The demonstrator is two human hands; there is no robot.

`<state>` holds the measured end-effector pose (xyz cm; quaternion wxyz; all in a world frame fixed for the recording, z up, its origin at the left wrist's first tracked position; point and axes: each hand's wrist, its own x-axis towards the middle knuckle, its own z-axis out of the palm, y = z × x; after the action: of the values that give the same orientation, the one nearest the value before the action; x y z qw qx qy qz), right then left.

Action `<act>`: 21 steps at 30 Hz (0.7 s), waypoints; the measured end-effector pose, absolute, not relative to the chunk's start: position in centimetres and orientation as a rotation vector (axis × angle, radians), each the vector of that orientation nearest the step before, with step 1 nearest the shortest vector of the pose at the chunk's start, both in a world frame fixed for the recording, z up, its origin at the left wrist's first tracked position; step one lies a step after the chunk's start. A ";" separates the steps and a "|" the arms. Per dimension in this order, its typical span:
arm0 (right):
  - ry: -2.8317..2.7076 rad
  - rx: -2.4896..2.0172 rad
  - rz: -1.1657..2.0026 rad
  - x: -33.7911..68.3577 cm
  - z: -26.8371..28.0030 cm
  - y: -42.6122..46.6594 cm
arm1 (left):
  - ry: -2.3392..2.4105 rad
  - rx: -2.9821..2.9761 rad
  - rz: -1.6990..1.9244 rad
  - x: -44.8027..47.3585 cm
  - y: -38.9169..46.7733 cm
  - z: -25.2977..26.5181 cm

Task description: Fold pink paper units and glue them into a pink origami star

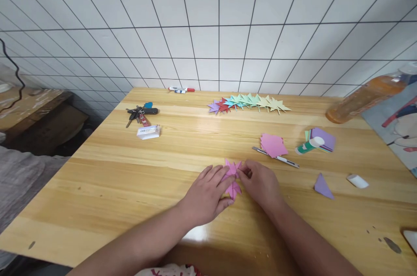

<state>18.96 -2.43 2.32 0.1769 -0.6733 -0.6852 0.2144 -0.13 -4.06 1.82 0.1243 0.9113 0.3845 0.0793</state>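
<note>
A pink folded-paper piece [233,190] with pointed tips lies on the table in front of me. My left hand [208,193] rests flat across it from the left, fingers stretched out and covering part of its middle. At its right edge, my right hand [259,180] pinches the paper between thumb and forefinger. Just beyond the hands sits a stack of pink paper squares [273,144], partly on top of a slim cutter or pen [286,161].
Colourful folded-paper leaves [250,101] line the back. A glue stick [309,145] leans on paper squares [322,138]. Nearby lie a purple paper triangle [323,187], a white cap [357,181], keys [142,112], a small white box [148,132], a marker [181,90] and a tilted bottle [368,95].
</note>
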 end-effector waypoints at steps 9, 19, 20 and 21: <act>-1.930 -1.920 0.611 18.9 2.3 -2.4 | 1.118 2.663 0.230 -0.1 -4.0 1.8; -1.984 -1.921 0.561 18.9 2.1 -2.4 | 1.127 2.723 0.283 0.0 -4.1 1.8; -1.997 -1.916 0.550 18.9 2.0 -2.3 | 1.125 2.734 0.284 0.1 -4.1 1.8; -2.009 -1.912 0.541 18.9 2.0 -2.4 | 1.122 2.743 0.280 0.1 -4.2 1.8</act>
<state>18.95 -2.35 2.00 0.1571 -0.6682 -0.7022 0.1890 0.14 -4.16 1.82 0.0822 0.9183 0.3758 0.0938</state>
